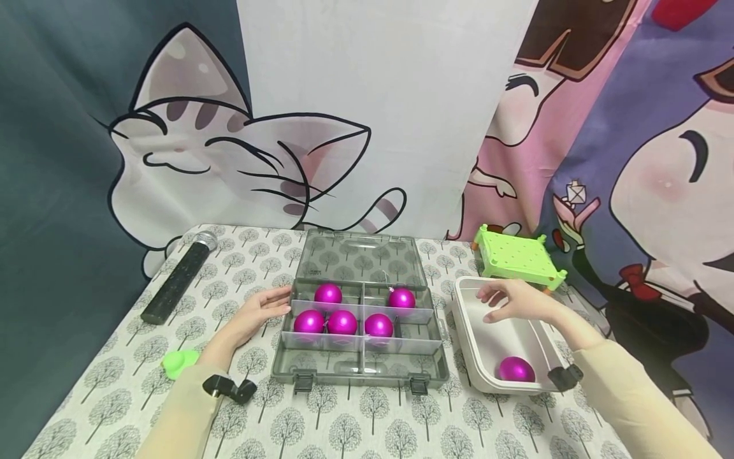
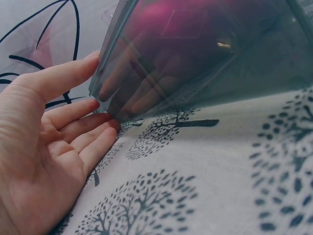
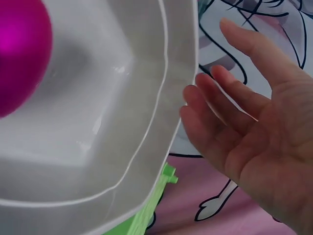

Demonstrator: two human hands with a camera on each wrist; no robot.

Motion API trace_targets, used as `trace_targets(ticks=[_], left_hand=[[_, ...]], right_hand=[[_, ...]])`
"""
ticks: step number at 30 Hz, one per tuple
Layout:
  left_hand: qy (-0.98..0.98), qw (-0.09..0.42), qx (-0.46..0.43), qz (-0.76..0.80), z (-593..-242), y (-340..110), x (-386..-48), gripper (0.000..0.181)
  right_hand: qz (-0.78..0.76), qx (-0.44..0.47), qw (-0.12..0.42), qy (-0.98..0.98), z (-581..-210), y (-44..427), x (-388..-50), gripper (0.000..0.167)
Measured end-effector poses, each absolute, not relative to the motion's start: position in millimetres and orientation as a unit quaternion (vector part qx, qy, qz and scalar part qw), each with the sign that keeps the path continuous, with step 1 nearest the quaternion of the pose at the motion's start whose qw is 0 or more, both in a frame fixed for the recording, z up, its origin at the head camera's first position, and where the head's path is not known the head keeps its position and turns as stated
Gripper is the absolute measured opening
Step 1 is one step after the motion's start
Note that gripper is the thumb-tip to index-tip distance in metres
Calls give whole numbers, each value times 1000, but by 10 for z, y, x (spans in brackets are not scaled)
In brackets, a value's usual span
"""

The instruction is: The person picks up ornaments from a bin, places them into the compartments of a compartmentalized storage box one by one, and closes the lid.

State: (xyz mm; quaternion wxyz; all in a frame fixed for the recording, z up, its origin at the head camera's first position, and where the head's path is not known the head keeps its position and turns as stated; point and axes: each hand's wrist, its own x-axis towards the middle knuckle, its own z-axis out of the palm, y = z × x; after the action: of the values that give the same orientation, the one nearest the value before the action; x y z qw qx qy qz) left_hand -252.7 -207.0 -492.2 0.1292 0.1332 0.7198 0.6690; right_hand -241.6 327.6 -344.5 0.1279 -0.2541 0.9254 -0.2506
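Observation:
A grey transparent divided box [image 1: 360, 381] lies with its lid laid back; several magenta balls sit in its back and middle rows, such as one ball [image 1: 328, 294] at back left. The front row holds no ball. My left hand [image 1: 255, 313] touches the box's left side, fingers extended against the wall [image 2: 195, 63]. My right hand [image 1: 519, 299], fingers loosely bent and holding nothing, is over the white bin [image 1: 473, 357]. One magenta ball [image 1: 517, 369] lies at the bin's near end; the right wrist view also shows this ball [image 3: 22, 54].
A black microphone [image 1: 178, 280] lies at the left. Nearer the front edge, a green toy duck [image 1: 179, 362] is beside my left forearm. A green toy bed [image 1: 518, 255] stands behind the bin. Printed curtains hang behind the table.

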Motion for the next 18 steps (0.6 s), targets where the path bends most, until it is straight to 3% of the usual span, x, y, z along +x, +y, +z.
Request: trace_targets(ticks=[11,18], left_hand=[[719,127,135,670,-4931,-2078,-2526,65],[719,131,130,670,-4924,-2083,-2530,66]], right_hand=[[-219,-257,231,913,-3536,3390,-2395,53],[-218,-201,332,895,-3546,3423,-2313,59]])
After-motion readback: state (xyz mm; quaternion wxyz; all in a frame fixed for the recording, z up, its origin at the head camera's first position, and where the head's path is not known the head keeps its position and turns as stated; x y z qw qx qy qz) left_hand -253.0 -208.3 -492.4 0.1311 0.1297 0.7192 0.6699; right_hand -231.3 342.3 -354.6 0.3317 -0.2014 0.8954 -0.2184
